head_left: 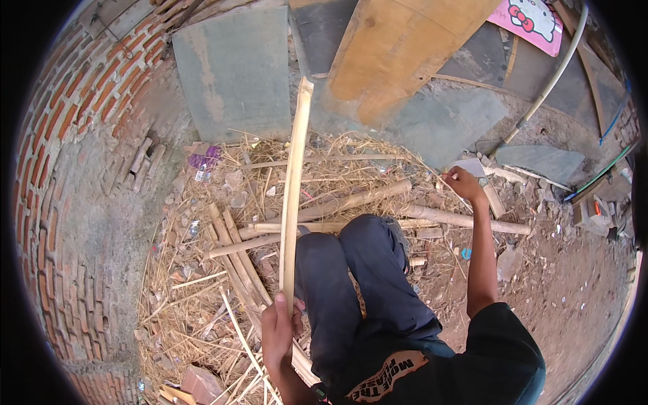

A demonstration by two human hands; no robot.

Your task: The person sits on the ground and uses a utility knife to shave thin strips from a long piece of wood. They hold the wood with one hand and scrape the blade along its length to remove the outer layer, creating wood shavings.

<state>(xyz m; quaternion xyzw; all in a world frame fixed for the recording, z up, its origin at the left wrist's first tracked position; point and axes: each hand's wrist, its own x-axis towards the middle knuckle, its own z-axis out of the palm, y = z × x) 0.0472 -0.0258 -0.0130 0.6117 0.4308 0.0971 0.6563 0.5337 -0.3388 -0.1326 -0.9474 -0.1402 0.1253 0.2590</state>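
Observation:
A long split length of bamboo (293,182), pale and slightly curved, stands up in front of me to the left of my knees. My left hand (278,327) is closed around its lower part. Out to the right, my right hand (464,185) is raised with its fingers pinched together. A thin bamboo sliver (430,169) passes through those fingers, showing on both sides of them. Below the strip, more split bamboo pieces (236,260) lie on the ground beside my left leg.
Bamboo poles (466,217) lie across the ground beyond my knees, among straw-like shavings (351,152) and rubble. A brick wall (61,223) rises on the left. Grey-green boards (233,74) and a brown wooden panel (398,54) lean at the back. A pale pipe (550,81) slants at the right.

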